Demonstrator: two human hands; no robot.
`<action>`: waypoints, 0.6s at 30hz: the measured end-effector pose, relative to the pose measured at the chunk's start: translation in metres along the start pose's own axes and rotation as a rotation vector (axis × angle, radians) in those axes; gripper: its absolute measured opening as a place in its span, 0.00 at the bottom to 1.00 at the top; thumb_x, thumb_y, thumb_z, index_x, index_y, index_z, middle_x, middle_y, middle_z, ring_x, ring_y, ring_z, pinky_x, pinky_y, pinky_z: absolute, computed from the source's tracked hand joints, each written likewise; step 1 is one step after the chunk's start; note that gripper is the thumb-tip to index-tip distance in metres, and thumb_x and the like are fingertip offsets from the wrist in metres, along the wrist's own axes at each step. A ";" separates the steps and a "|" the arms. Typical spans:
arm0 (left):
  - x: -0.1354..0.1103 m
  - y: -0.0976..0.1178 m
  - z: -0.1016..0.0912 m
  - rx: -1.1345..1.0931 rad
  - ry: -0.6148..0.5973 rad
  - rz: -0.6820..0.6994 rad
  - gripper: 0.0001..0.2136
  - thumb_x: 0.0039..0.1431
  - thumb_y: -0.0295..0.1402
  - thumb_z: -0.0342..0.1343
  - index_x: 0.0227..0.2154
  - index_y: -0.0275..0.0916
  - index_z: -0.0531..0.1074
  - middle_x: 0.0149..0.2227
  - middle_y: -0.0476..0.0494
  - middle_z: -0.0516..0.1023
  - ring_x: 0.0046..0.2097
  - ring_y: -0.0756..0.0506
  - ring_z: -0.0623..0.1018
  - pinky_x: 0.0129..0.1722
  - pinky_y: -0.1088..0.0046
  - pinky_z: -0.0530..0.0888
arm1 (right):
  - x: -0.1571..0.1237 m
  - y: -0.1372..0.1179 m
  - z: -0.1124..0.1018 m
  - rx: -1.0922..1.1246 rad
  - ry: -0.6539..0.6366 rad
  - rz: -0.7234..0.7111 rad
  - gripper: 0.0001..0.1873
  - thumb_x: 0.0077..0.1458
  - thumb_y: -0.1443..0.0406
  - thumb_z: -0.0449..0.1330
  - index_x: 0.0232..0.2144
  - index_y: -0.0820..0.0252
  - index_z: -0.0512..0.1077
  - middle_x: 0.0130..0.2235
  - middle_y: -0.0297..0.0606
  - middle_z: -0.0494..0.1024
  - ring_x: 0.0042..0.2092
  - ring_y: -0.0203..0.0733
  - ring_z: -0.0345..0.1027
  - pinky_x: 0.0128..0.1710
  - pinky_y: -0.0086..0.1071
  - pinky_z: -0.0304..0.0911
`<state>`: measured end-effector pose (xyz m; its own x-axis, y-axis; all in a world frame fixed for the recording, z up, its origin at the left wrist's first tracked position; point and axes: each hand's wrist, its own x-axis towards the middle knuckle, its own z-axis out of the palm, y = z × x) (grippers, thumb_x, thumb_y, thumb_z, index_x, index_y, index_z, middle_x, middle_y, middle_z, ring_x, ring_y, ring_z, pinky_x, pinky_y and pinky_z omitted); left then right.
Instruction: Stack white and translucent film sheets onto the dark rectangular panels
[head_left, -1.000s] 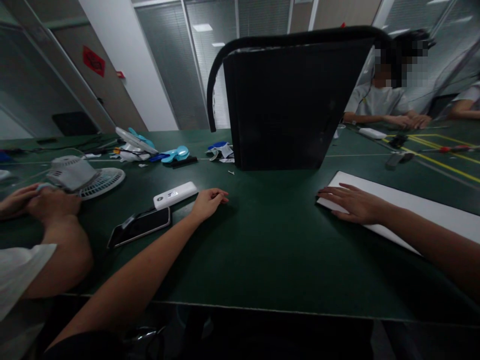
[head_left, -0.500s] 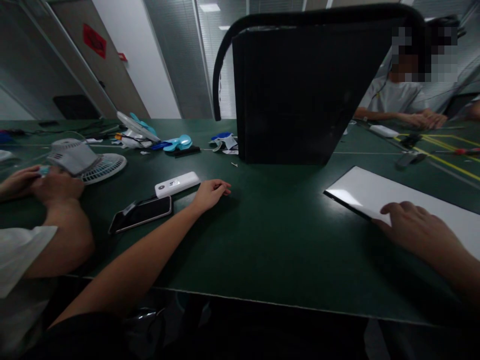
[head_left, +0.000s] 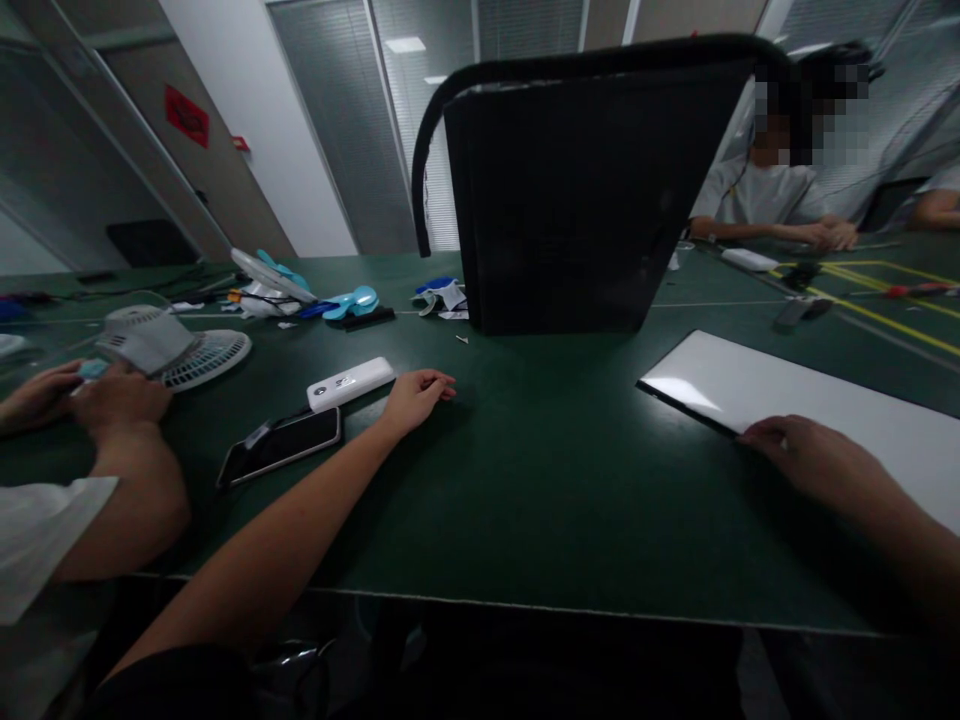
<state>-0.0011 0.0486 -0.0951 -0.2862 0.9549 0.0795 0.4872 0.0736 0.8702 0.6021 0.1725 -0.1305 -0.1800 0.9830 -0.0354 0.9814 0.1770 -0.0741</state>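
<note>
My left hand (head_left: 420, 396) rests on the green table with its fingers loosely bent and slightly apart, holding nothing that shows. Just behind its wrist lie a white oblong device (head_left: 350, 384) and a dark-screened phone (head_left: 289, 447). At the right, my right hand (head_left: 821, 460) pinches the near edge of a flat, glossy white board (head_left: 720, 375) with a black border. The thumb's tip is partly hidden at that edge. The board lies on the table, its right part running out of view.
A large black panel (head_left: 562, 210) with a black tube over its top stands ahead. At left are a white fan (head_left: 146, 340), a light-blue plastic piece (head_left: 352, 302) and a neighbour's hands (head_left: 124, 400). Another person (head_left: 780, 200) sits across the green table (head_left: 525, 500).
My right hand has closed its fingers on the board's near edge, where they were spread over it before. The view has shifted slightly. My left hand stays at rest.
</note>
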 end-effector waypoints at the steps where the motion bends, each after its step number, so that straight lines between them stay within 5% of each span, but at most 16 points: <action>1: 0.000 0.000 0.000 0.001 0.000 0.002 0.12 0.65 0.34 0.55 0.42 0.34 0.81 0.38 0.39 0.86 0.40 0.44 0.85 0.46 0.66 0.79 | -0.001 -0.001 0.001 -0.016 0.019 -0.020 0.29 0.71 0.50 0.44 0.49 0.59 0.79 0.48 0.48 0.80 0.45 0.51 0.76 0.42 0.42 0.72; 6: 0.002 -0.004 0.001 -0.019 0.005 -0.004 0.12 0.65 0.35 0.55 0.42 0.34 0.81 0.38 0.38 0.86 0.39 0.43 0.85 0.46 0.65 0.79 | -0.015 -0.009 0.001 -0.163 0.166 -0.154 0.30 0.73 0.54 0.39 0.49 0.62 0.78 0.50 0.53 0.76 0.50 0.56 0.70 0.52 0.50 0.67; 18: 0.000 -0.001 0.000 0.021 0.006 0.008 0.13 0.65 0.35 0.55 0.43 0.34 0.82 0.38 0.38 0.86 0.40 0.43 0.85 0.44 0.67 0.79 | -0.025 -0.018 -0.017 -0.596 0.386 -0.537 0.18 0.65 0.69 0.47 0.43 0.65 0.78 0.44 0.53 0.72 0.44 0.55 0.65 0.41 0.45 0.64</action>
<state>-0.0011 0.0486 -0.0959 -0.2868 0.9538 0.0894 0.5070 0.0720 0.8589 0.5900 0.1458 -0.1108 -0.6963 0.6889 0.2013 0.6621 0.5083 0.5508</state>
